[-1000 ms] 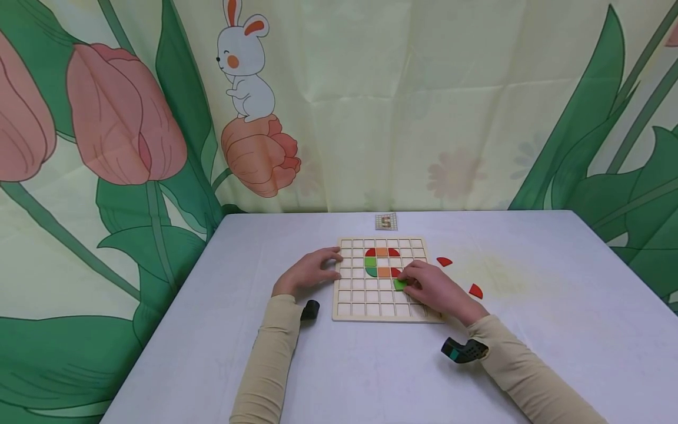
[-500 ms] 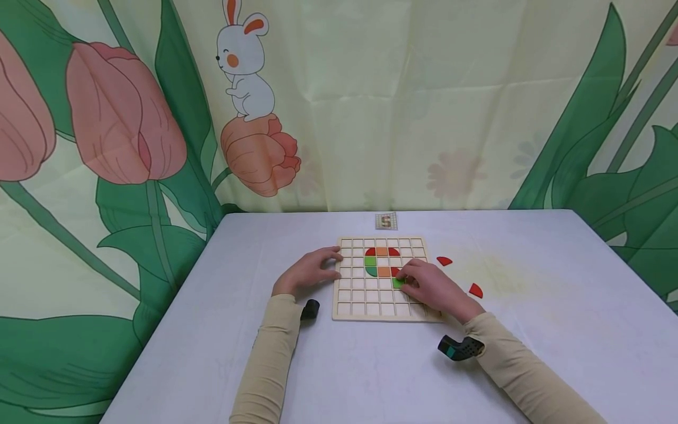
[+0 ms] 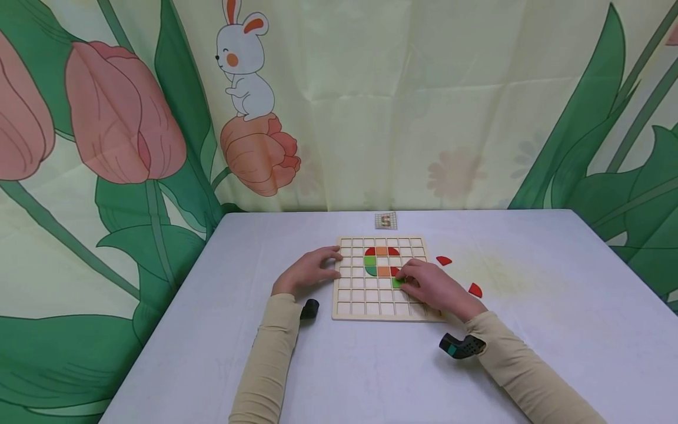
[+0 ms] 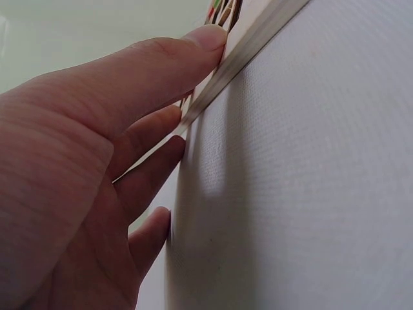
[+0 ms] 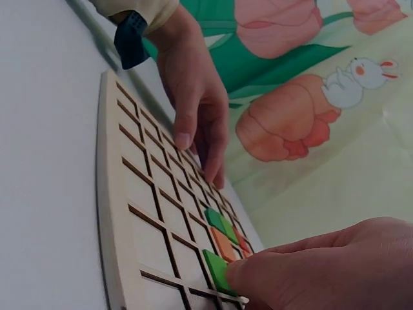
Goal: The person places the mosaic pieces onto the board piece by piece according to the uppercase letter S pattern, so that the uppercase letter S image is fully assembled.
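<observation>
Right hand (image 3: 431,284) pinches the green square (image 3: 396,283) at its right edge, thumb and fingertips close together. Green square is on the board (image 3: 359,296), directly below the lower red piece (image 3: 394,271). Versus 1.0 s ago: green square sits slightly further left, now lined up with the cell; right hand shifts left with it. Versus 0.5 s ago: hardly any change in either. Cannot tell if the green square lies fully flat; fingers cover part of it.

Left hand (image 3: 309,271): thumb and fingers spread, touching the board's left edge, same as in both earlier frames. Left wrist view shows the thumb against the board's side, fingers loosely extended. Board holds its place on the desk (image 3: 371,377).

Other pieces on the board, unchanged: top row has a red piece (image 3: 370,252), an orange square (image 3: 382,251) and another red piece (image 3: 393,251). Light green square (image 3: 369,261) sits under the left one. Next row: dark green piece (image 3: 371,271), second orange square (image 3: 384,271), then the lower red piece, partly hidden by the right hand.

Off the board, to its right: two loose red pieces, one (image 3: 444,260) near the board, one (image 3: 475,290) beside the right hand; neither moves. Card (image 3: 385,221) lies behind the board, also unmoved.
</observation>
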`<act>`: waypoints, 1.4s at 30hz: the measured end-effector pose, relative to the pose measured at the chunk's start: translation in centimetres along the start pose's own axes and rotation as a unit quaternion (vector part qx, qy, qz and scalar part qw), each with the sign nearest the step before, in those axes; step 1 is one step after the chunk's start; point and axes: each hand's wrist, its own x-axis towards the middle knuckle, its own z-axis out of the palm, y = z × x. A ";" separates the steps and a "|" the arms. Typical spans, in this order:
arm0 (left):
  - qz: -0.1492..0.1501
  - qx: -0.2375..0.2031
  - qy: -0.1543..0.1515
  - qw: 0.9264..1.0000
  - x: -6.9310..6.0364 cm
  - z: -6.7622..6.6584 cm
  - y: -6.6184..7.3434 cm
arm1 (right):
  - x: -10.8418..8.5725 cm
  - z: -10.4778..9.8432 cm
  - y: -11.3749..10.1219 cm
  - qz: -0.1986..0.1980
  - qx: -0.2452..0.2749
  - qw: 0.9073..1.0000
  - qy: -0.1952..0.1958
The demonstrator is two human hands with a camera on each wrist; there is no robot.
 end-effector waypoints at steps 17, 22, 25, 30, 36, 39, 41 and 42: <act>0.006 0.007 0.003 1.000 -0.5 -0.2 -0.4 | -5.5 -5.9 6.6 0.124 -0.006 0.992 -0.032; 0.000 0.012 0.004 1.000 -0.6 -0.4 -0.4 | -7.0 -6.7 7.9 0.147 -0.011 0.987 -0.061; -0.007 0.010 0.005 1.000 -0.6 -0.4 -0.4 | -7.5 -6.8 8.3 0.140 -0.015 0.988 -0.059; -0.006 0.006 0.006 1.000 -0.5 -0.4 -0.4 | -7.6 -6.5 8.1 0.130 -0.005 0.990 -0.056; 0.002 0.006 0.004 1.000 -0.3 -0.2 -0.4 | -7.1 -6.0 7.6 0.123 0.004 0.990 -0.069; 0.007 0.006 0.003 1.000 -0.2 -0.1 -0.2 | -6.9 -5.9 7.3 0.115 0.007 0.991 -0.075; 0.007 0.005 0.002 1.000 -0.1 0.0 -0.1 | -6.9 -5.9 7.3 0.110 0.006 0.991 -0.073; 0.007 0.004 0.002 1.000 -0.1 0.0 -0.1 | -6.9 -5.9 7.3 0.109 0.007 0.991 -0.071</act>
